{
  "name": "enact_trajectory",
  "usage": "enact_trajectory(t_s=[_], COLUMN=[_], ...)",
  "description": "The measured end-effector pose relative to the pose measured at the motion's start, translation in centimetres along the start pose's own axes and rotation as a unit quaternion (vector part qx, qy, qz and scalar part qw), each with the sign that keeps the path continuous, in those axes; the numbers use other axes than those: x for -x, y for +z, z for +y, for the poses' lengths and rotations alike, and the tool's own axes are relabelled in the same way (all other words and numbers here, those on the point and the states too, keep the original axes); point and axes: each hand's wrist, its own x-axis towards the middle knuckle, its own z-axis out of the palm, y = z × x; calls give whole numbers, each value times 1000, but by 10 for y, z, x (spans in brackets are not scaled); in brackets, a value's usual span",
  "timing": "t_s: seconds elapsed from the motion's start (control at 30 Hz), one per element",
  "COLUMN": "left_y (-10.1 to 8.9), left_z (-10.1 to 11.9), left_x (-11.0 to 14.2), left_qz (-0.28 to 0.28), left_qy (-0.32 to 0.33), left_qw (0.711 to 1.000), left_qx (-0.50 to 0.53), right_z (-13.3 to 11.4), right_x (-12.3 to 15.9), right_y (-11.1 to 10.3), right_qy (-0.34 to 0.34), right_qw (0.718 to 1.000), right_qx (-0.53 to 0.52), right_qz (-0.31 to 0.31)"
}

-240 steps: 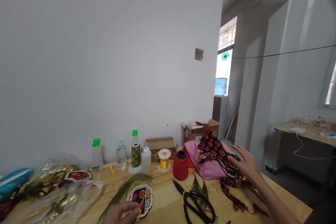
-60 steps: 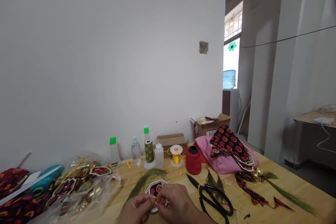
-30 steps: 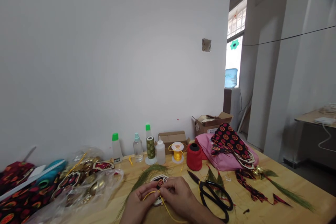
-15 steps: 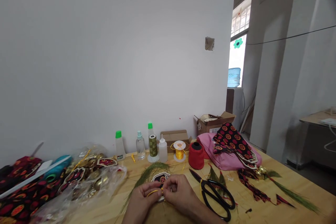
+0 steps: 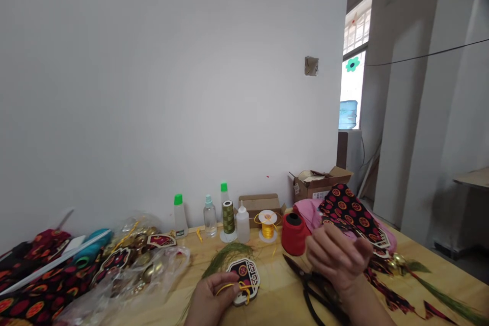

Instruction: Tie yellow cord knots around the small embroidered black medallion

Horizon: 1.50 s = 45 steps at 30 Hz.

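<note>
My left hand [image 5: 214, 298] pinches a yellow cord [image 5: 241, 285] between thumb and fingertips, at the lower left of a flat ornament [image 5: 244, 269]. The ornament has a pale carved frame around dark patterned cloth and rests on the table; the cord forms a loop and small knot across it. Olive-green tassel strands [image 5: 223, 260] curve behind and left of it. Raised above black-handled scissors [image 5: 311, 288], my right hand [image 5: 336, 257] is closed, fingers curled in. Whatever it may hold is hidden. It covers part of the scissors' handles.
Glue bottles, an olive thread spool [image 5: 228, 219], a yellow cord spool [image 5: 268, 226] and a red thread cone [image 5: 293, 237] line the wall side. Plastic bags with brass bells [image 5: 151, 270] lie left. Pink cloth [image 5: 305, 209], small gold bells [image 5: 397, 263] and fabric scraps are at right.
My right hand has left the cord, moving right and up over the scissors. My left hand keeps its pinch on the cord. More of the ornament shows; the view has shifted slightly left.
</note>
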Motion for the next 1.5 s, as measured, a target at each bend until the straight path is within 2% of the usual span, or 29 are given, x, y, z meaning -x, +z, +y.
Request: enact_trajectory(t_s=[0.07,0.13,0.17,0.23,0.3,0.33,0.43,0.53,0.67,0.83,0.93,1.03,1.2,1.3,1.4,1.5], left_y=[2,4,4,5,5,5,5,5,5,4,5,6,7,6,5,5], left_z=[1,3,5,9,13,14,14,12,13,15,14,14,16,17,17,14], left_x=[1,2,3,6,7,7,8,7,8,8,8,10,12,11,10,8], left_qz=[-2,-16,-21,-26,-16,-9,-11,-33,-17,-65,-77,-81,-75,-69,-41,-36], left_qy=[-3,-3,1,16,30,36,45,42,43,19,24,28,47,54,62,64], left_qw=[1000,1000,1000,999,998,997,994,995,994,992,988,984,978,976,974,973], left_qx=[-5,-5,-8,-21,-49,-66,-95,-90,-101,-103,-132,-159,-191,-201,-213,-217], right_z=[-2,11,22,49,74,84,99,99,93,84,81,82,87,93,99,101], right_x=[-6,-14,-17,-17,-11,-7,3,4,1,2,2,3,3,4,4,4], right_y=[0,4,6,10,12,13,14,15,15,12,9,6,1,-3,-3,2], right_qy=[2,56,91,126,88,76,85,114,123,160,164,155,135,159,187,202], right_qw=[999,987,967,896,802,766,722,701,704,701,698,707,745,784,818,838], right_qx=[38,150,236,424,589,634,679,696,691,689,691,684,651,599,544,506], right_qz=[29,33,3,-46,-46,-72,-104,-107,-110,-93,-92,-89,-48,-24,-9,9])
